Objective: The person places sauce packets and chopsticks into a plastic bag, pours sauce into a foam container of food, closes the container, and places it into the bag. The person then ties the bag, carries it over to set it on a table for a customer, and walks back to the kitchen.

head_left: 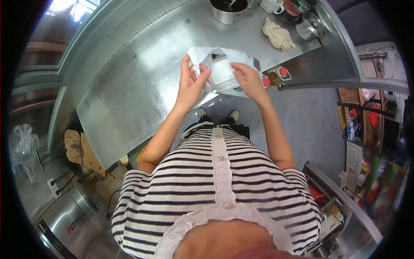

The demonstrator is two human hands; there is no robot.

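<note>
A white plastic bag (241,57) with green and red print lies at the edge of the metal counter, its mouth facing me. Inside the bag shows a whitish, box-like container (222,71). My left hand (192,84) pinches the bag's left edge between thumb and fingers. On the right side, my right hand (250,82) is at the bag's opening beside the container, its fingers slightly blurred; whether they grip anything is unclear.
On the metal counter (129,86) are a steel pot (229,12), a crumpled cloth (277,34) and a lidded pot (310,26). Red-capped bottles (283,72) stand below the counter's right edge. Shelves (364,112) are at the far right.
</note>
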